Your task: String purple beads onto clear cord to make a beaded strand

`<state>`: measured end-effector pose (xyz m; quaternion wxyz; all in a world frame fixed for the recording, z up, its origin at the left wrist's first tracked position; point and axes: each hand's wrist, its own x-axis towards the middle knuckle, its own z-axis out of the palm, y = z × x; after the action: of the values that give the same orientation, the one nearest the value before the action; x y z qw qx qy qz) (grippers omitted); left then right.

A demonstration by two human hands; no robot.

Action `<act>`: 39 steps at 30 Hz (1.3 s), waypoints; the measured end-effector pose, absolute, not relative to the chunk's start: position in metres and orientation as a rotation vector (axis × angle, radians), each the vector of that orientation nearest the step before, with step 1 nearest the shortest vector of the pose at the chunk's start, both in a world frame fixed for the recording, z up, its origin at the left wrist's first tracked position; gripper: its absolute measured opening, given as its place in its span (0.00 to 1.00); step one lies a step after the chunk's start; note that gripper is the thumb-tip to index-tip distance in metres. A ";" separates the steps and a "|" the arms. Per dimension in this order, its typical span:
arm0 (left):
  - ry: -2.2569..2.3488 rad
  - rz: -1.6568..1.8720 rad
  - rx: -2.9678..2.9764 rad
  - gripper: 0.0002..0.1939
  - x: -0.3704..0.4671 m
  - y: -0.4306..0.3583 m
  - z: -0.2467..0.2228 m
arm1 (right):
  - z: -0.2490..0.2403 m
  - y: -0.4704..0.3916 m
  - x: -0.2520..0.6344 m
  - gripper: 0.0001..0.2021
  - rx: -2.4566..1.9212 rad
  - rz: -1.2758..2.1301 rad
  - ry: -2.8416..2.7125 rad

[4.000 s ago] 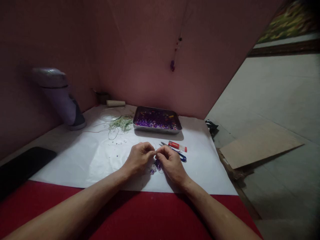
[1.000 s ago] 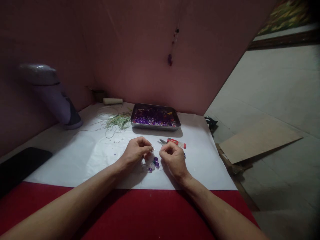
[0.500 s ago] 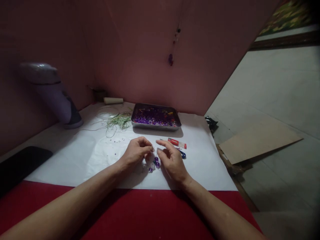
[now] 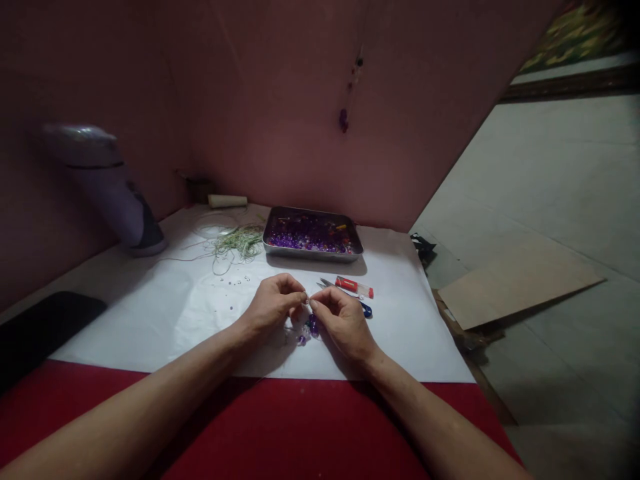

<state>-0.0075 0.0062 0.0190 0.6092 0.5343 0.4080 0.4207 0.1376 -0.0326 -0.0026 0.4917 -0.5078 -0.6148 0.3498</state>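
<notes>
My left hand (image 4: 277, 302) is closed in a pinch, its fingertips on something tiny, perhaps thread or a small bead. Facing it, my right hand (image 4: 345, 322) pinches at the same spot, the two sets of fingertips nearly touching. Just below the fingers hang or lie purple beads (image 4: 313, 325) with clear ones among them, over white paper. Behind my right hand are scissors (image 4: 367, 310) with blue handles, partly hidden, and a red and clear case (image 4: 355, 287). Loose small beads (image 4: 239, 281) lie left of the hands.
A metal tray (image 4: 313, 254) of mostly purple beads stands at the back. Left of it are tangled green thread (image 4: 237, 242) and a pale roll (image 4: 227, 201). A purple bottle (image 4: 115, 193) and a black object (image 4: 50, 330) are at the left. Bead strands (image 4: 343, 121) hang above.
My right hand's thumb and forefinger have closed together and moved left to my left fingertips. More of the scissors' blades now shows behind them.
</notes>
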 end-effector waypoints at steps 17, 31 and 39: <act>0.792 0.977 1.184 0.17 -0.007 0.008 0.012 | -0.002 -0.032 0.136 0.07 -1.259 0.831 -1.466; 0.774 1.009 1.175 0.21 -0.008 0.010 0.007 | -0.001 -0.032 0.137 0.03 -1.275 0.813 -1.490; 0.753 0.988 1.184 0.21 -0.008 0.011 0.005 | -0.002 -0.032 0.135 0.08 -1.248 0.867 -1.462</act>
<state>-0.0081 0.0112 0.0048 0.6539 0.5220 0.3322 0.4354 0.1353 -0.0316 -0.0016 0.4936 -0.5147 -0.6030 0.3576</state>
